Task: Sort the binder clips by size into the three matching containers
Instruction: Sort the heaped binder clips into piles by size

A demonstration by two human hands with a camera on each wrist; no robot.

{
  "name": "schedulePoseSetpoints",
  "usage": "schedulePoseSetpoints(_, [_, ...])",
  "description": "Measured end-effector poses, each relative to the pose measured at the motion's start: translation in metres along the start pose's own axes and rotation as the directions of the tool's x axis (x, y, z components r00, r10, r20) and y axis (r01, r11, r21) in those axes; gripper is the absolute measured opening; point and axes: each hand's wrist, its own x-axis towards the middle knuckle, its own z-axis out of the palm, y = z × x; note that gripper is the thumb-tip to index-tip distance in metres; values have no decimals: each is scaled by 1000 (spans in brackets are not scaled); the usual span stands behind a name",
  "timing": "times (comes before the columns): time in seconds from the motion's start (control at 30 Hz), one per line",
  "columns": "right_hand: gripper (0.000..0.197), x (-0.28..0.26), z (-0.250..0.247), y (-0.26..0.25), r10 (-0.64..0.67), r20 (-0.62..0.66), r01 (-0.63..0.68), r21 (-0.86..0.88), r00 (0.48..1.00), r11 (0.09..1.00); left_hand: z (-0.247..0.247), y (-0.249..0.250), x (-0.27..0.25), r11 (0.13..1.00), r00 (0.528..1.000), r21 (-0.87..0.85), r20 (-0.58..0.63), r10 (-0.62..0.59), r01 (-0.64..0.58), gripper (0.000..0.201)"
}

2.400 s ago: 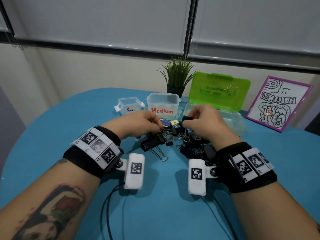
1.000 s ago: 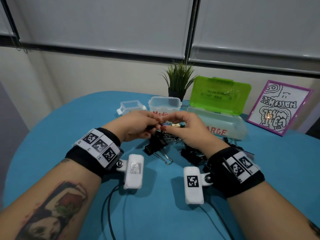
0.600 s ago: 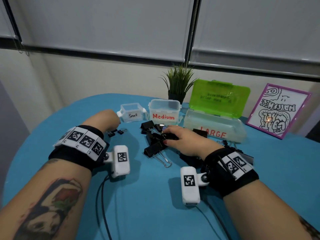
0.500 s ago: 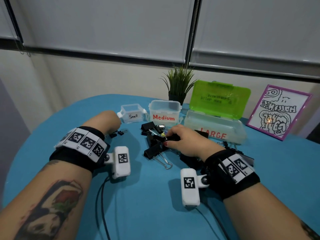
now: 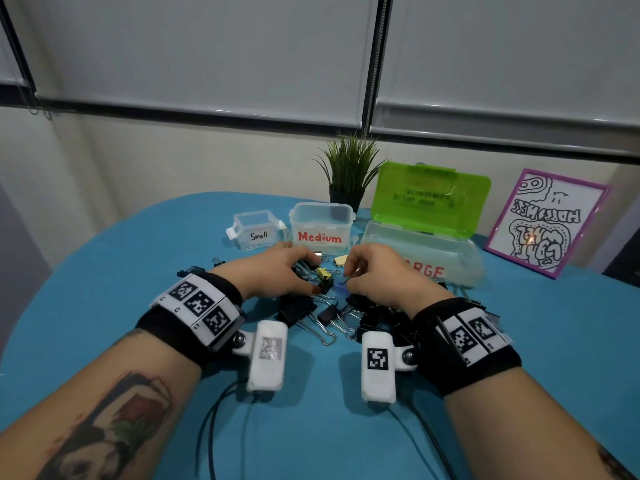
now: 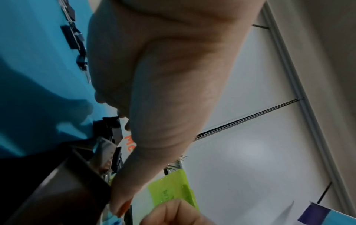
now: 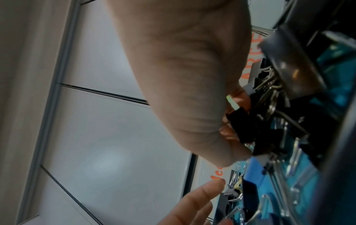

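A heap of binder clips (image 5: 332, 317), mostly black, with a yellow one (image 5: 323, 273) and a blue one (image 5: 341, 289), lies on the blue table in front of three boxes. These are the Small box (image 5: 256, 230), the Medium box (image 5: 322, 226) and the Large box (image 5: 422, 258). My left hand (image 5: 311, 275) reaches into the heap's far side with loosely bent fingers that touch the clips and hold nothing I can see. My right hand (image 5: 349, 277) is curled just beside it. In the right wrist view its thumb and fingers pinch a black clip (image 7: 238, 121).
The Large box's green lid (image 5: 429, 199) stands open. A potted plant (image 5: 348, 174) and a framed drawing (image 5: 543, 223) stand at the back. A few small clips (image 5: 194, 270) lie apart at the left. Cables (image 5: 214, 427) trail toward me on the blue table (image 5: 104, 271).
My left hand has come back from the small clips near the Small box to the heap. My right hand stayed on the heap and now pinches a black clip.
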Motion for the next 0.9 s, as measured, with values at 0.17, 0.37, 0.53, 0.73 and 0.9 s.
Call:
schedulePoseSetpoints(0.17, [39,1,1,2,10,13,-9,-72,1000,997,-1,-1,2,998,998,47,37,-45,43,72])
schedulePoseSetpoints(0.37, [40,2,-2,6,21,80,-3,-211,997,978,-1,4,-2,996,996,86,77,-46,40,69])
schedulePoseSetpoints(0.53, [33,2,-12,17,15,94,-7,-91,995,996,-2,8,-7,994,995,106,92,-22,12,61])
schedulePoseSetpoints(0.73, [38,4,-21,27,24,73,-23,-18,997,1000,2,9,-7,993,996,117,91,-6,-5,60])
schedulePoseSetpoints(0.9, [19,6,-19,23,32,60,-25,-104,998,994,1,10,-8,993,996,117,85,-6,-4,60])
